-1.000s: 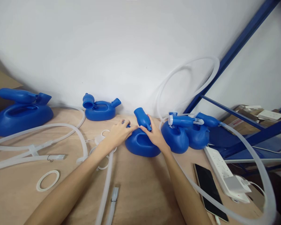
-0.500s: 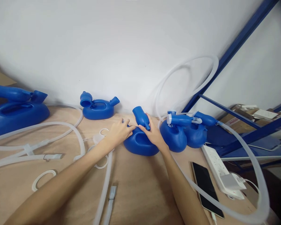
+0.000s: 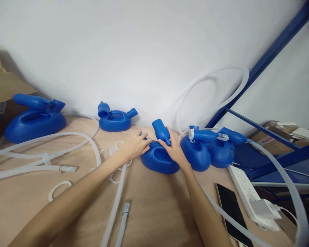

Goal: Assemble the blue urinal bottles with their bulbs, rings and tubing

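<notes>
A blue plastic urinal bottle [image 3: 158, 162] with an oval handle opening stands on the table in front of me. My right hand [image 3: 175, 148] is closed around a blue funnel-shaped urinal head [image 3: 160, 130] at the bottle's top, its wide end tilted up to the left. At the bottle's left end, the curled fingers of my left hand [image 3: 137, 144] grip the spout, of which only a small blue bit shows between them. Most of that spout is hidden by the fingers. To the right, touching or nearly touching, are two more blue urinal bottles [image 3: 195, 156] with tubes.
Two further blue bottles [image 3: 115, 121] stand along the wall at left. Clear tubing [image 3: 118, 199] and thin white rings [image 3: 59, 185] lie on the table. At right are a phone [image 3: 233, 212], a power strip [image 3: 247, 188] and a blue metal frame [image 3: 262, 55]. A cardboard box [image 3: 7, 85] is at far left.
The view has swung a little left, so everything appears shifted right. Both hands stay at the same bottle; my left fingers have curled more around its left end.
</notes>
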`<state>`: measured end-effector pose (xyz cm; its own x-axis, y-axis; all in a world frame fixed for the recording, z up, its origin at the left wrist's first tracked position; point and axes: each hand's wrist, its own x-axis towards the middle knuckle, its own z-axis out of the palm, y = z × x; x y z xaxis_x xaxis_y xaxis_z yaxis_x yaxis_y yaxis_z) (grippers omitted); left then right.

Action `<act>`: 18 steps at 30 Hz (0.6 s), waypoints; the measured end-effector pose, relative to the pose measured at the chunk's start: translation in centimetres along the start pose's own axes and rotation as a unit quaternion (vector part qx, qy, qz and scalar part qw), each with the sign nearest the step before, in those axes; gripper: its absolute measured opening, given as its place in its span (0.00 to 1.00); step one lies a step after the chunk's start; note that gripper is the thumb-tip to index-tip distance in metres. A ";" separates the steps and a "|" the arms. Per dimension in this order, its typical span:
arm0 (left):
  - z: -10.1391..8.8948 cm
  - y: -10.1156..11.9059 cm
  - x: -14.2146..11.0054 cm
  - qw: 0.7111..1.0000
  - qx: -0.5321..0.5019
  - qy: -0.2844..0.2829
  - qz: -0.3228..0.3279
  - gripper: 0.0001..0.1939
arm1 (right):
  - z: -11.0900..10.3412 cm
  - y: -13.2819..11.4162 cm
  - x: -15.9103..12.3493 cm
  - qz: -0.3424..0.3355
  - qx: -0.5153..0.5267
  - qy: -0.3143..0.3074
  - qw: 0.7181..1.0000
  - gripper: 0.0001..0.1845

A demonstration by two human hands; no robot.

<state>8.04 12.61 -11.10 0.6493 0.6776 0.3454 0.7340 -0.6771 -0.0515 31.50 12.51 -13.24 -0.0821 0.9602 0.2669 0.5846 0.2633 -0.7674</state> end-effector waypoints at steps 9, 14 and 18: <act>-0.1 -0.3 -0.7 0.993 -0.109 0.041 -0.034 0.17 | 0.0 0.1 -0.1 0.000 0.005 0.003 1.000 0.49; -4.5 -3.9 -2.2 0.966 -0.232 0.026 -0.113 0.26 | -0.1 -0.3 -0.2 0.025 0.040 -0.004 0.999 0.47; -5.9 -8.3 -4.4 0.942 -0.138 -0.208 -0.226 0.23 | -0.1 0.0 -0.2 0.063 0.066 -0.021 0.996 0.47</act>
<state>-2.07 13.54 -6.62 0.3469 0.9293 -0.1265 0.9120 -0.3027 0.2769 31.58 12.34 -13.17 -0.0508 0.9886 0.1416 0.4822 0.1484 -0.8634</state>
